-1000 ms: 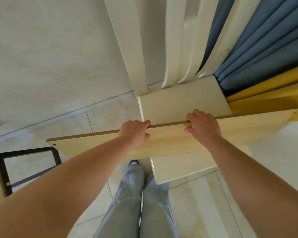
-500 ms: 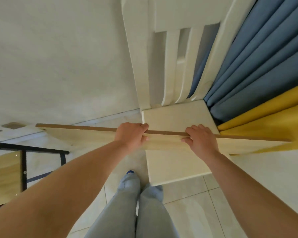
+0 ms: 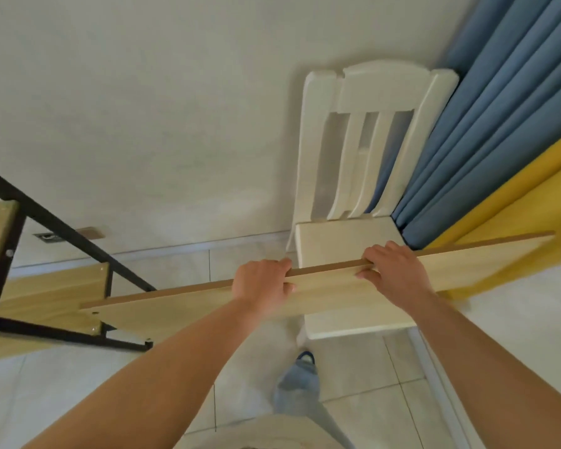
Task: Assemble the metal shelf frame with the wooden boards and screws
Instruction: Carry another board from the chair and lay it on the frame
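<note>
Wooden board (image 3: pixel 321 288) held on edge, long axis left–right, right end higher; left hand (image 3: pixel 261 281) and right hand (image 3: pixel 394 275) grip its top edge.

Soft, even daylight, faint shadows, slight motion blur, and strong wide-angle bending at edges.

Board (image 3: pixel 321 290) swung left toward frame (image 3: pixel 62 218)

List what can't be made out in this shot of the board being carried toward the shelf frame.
Head view, the only one:
- Metal frame: cut off by the left edge; its full shape is unknown.
- Wooden board: its lower edge is hidden behind both forearms.
- Left hand and right hand: fingertips hidden behind the board.
- Screws: only small fittings near the board's left end; too small to identify.
</note>
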